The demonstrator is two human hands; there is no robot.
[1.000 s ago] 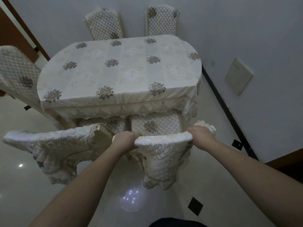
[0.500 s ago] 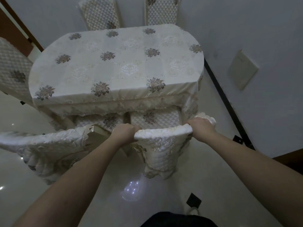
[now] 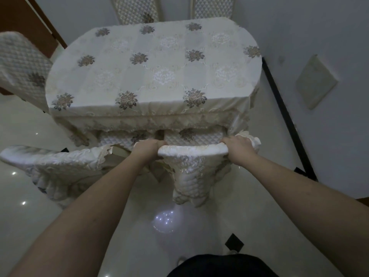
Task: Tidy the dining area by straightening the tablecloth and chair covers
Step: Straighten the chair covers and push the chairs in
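A cream tablecloth with brown flower motifs covers the oval table and hangs over its near edge. Right below me stands a chair in a cream quilted chair cover, tucked close to the table. My left hand grips the left end of its top rail. My right hand grips the right end. The cover's lace skirt hangs down the chair back. A second near chair to the left wears a rumpled cover, with bare wood showing at its right end.
Three more covered chairs stand round the table: one at the left and two at the far side. A grey wall with a black skirting strip runs close on the right. Glossy pale floor lies under me.
The chair with both hands on its rail has moved nearer to the table, its seat now mostly under the tablecloth's edge. My view has shifted forward.
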